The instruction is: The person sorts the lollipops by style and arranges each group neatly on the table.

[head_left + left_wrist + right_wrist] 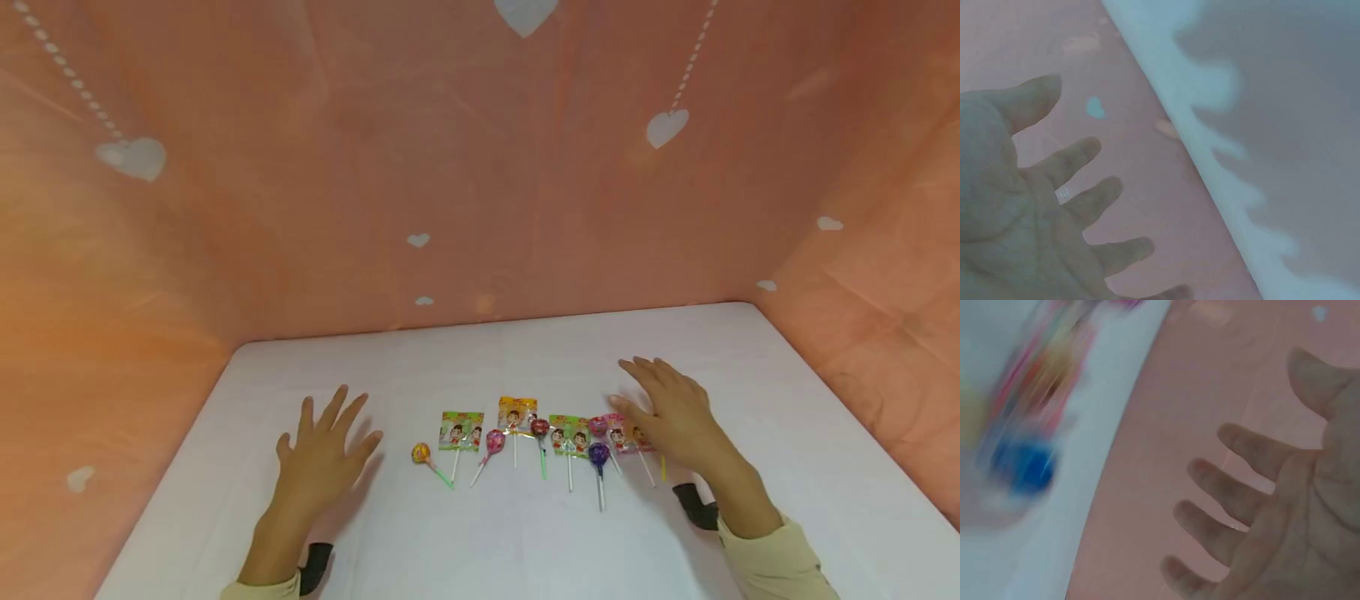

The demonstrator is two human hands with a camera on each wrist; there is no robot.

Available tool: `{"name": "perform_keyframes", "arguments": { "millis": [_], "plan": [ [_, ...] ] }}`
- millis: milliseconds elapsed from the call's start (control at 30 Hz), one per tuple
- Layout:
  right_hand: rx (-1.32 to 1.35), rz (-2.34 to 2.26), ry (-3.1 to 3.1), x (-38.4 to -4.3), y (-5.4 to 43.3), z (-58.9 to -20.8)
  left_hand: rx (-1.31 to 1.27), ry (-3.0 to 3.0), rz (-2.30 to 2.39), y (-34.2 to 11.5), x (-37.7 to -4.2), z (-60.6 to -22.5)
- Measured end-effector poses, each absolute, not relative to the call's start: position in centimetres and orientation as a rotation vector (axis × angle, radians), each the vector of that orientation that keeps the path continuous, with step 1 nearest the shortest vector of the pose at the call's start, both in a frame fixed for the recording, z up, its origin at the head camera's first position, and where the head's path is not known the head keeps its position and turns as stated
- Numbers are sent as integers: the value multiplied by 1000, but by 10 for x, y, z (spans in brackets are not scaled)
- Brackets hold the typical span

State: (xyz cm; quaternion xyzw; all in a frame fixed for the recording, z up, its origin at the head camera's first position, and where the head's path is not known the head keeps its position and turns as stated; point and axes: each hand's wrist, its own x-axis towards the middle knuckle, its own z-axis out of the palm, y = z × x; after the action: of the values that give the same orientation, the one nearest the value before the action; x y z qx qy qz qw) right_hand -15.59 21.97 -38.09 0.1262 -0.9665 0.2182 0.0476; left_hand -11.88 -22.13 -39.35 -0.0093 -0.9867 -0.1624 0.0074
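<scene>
Several wrapped lollipops lie in a loose row across the white table. At the left end is a yellow ball lollipop, then a green flat-packet lollipop and a pink lollipop. An orange-packet lollipop, a red lollipop, another green-packet lollipop and a purple lollipop follow. My left hand hovers left of the row, fingers spread, holding nothing. My right hand, also spread and without a hold, partly hides the packets at the right end. A blurred blue wrapper shows in the right wrist view.
White cloth covers the table. An orange-pink curtain with white hearts rises behind it and along both sides. Black straps show under both wrists, beside beige sleeves.
</scene>
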Motion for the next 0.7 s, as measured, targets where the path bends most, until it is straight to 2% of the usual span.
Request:
{"name": "perform_keyframes", "arguments": {
  "millis": [333,533,700],
  "plan": [
    [702,847,-2925,-164,133,-388,-315,-3036,-618,-179,-139,-395],
    [792,835,-2946,-178,111,-399,-410,-3105,-788,-162,-149,-401],
    [768,805,-3021,-181,106,-413,-464,-3134,-804,-154,-148,-404]
  ]
}}
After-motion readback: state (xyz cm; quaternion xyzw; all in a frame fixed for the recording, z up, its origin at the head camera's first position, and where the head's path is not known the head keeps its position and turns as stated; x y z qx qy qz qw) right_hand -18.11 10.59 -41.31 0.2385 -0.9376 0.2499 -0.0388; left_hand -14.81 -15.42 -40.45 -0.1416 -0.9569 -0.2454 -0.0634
